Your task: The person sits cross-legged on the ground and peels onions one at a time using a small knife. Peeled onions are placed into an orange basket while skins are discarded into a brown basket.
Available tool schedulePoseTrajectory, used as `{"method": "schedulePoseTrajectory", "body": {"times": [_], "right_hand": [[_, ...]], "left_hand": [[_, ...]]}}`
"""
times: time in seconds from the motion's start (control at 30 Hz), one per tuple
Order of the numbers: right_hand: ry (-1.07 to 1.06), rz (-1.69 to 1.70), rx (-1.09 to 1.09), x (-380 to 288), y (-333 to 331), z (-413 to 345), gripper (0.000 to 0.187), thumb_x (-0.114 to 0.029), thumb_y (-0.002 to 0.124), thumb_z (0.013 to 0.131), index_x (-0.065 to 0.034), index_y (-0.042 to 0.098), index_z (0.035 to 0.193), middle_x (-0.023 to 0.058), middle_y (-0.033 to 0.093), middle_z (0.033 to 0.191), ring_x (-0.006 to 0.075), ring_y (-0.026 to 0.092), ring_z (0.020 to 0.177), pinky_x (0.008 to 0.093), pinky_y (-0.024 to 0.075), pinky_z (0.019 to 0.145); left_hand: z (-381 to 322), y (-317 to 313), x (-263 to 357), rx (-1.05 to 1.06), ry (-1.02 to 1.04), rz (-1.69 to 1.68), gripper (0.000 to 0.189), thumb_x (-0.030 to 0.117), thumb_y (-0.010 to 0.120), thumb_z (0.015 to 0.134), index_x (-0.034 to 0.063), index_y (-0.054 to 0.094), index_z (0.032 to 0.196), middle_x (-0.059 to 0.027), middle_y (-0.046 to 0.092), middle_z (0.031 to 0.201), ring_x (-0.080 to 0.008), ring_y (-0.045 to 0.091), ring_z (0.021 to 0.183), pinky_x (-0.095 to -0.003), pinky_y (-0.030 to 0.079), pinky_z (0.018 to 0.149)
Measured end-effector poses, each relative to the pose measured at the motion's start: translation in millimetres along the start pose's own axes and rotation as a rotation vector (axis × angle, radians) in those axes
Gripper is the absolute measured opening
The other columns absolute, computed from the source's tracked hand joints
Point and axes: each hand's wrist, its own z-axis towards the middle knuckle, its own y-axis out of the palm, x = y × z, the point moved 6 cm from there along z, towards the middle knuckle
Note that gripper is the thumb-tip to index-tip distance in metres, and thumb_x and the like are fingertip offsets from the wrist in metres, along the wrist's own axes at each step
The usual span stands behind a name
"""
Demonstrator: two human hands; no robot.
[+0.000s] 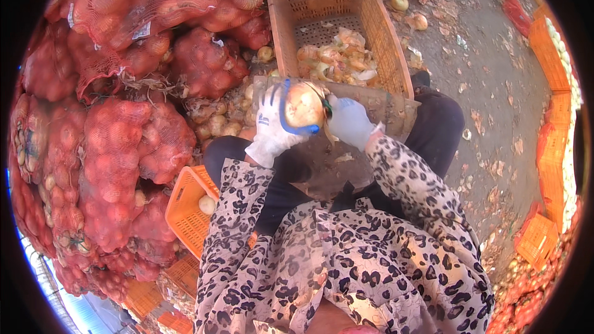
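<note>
My left hand [274,123], in a white work glove with a blue-coated palm, is closed around a large pale onion [304,107]. On the onion's right side, my gloved right hand [349,120] grips a small tool with a green handle [327,108]; its blade is hidden, so its kind is unclear. Strips of skin hang where tool and onion meet. Both hands are above a worn board [371,102] across my lap. Beyond it stands an orange plastic crate [399,62] with a heap of onion peels [341,58] at its near end.
Red mesh sacks of onions [111,162] are piled high on the left. By my left leg, another orange crate [190,208] holds a peeled onion [207,204]. Scattered skins litter the floor [487,116]. A row of filled orange crates [554,153] lines the far right.
</note>
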Motion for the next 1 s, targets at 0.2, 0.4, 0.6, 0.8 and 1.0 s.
{"method": "schedulePoseTrajectory", "body": {"times": [0.2, 0.4, 0.6, 0.8, 1.0], "right_hand": [[0.036, 0.045, 0.013, 18, 20, -29, 0.024, -0.023, 0.06, 0.089, -0.0017, 0.062, 0.1, 0.0238, 0.069, 0.088, 0.0419, 0.068, 0.09, 0.052, 0.0528, 0.082], [0.127, 0.159, 0.03, 20, 35, -28, 0.027, -0.028, 0.061, 0.091, -0.0018, 0.065, 0.096, 0.0262, 0.069, 0.093, 0.0435, 0.066, 0.097, 0.0524, 0.0519, 0.086], [0.091, 0.19, 0.196, 4, 8, 8, 0.037, -0.036, 0.061, 0.094, -0.0002, 0.067, 0.099, 0.0261, 0.07, 0.091, 0.0457, 0.066, 0.091, 0.0532, 0.0528, 0.081], [-0.014, -0.064, 0.108, 1, -44, 27, 0.031, -0.031, 0.058, 0.093, -0.0027, 0.068, 0.099, 0.023, 0.072, 0.091, 0.0405, 0.07, 0.09, 0.0495, 0.0541, 0.081], [0.131, 0.294, -0.015, 9, -41, 2, 0.027, -0.028, 0.062, 0.091, -0.0039, 0.067, 0.102, 0.0223, 0.072, 0.092, 0.0403, 0.07, 0.09, 0.0472, 0.0542, 0.082]], "left_hand": [[8, -6, -5, -0.032, -0.087, -0.261, 0.112, 0.055, 0.092, 0.052, 0.0015, 0.048, 0.141, -0.0192, 0.057, 0.132, -0.0379, 0.052, 0.126, -0.0482, 0.039, 0.111], [7, -6, -24, 0.024, -0.281, -0.779, 0.104, 0.027, 0.099, 0.057, -0.0007, 0.048, 0.143, -0.0111, 0.062, 0.131, -0.023, 0.061, 0.119, -0.0379, 0.05, 0.105], [13, 11, -48, 0.211, -0.317, -1.219, 0.104, 0.021, 0.097, 0.064, -0.003, 0.041, 0.148, -0.0151, 0.059, 0.134, -0.0239, 0.06, 0.122, -0.0383, 0.049, 0.107], [30, 0, -20, 0.081, -0.196, -0.485, 0.116, 0.038, 0.095, 0.061, 0.0035, 0.034, 0.154, -0.0172, 0.053, 0.141, -0.0318, 0.052, 0.129, -0.0431, 0.042, 0.111], [19, -7, 0, 0.006, -0.103, -0.075, 0.114, 0.046, 0.092, 0.054, 0.01, 0.04, 0.148, -0.0193, 0.048, 0.142, -0.0382, 0.046, 0.131, -0.0481, 0.039, 0.112]]}}
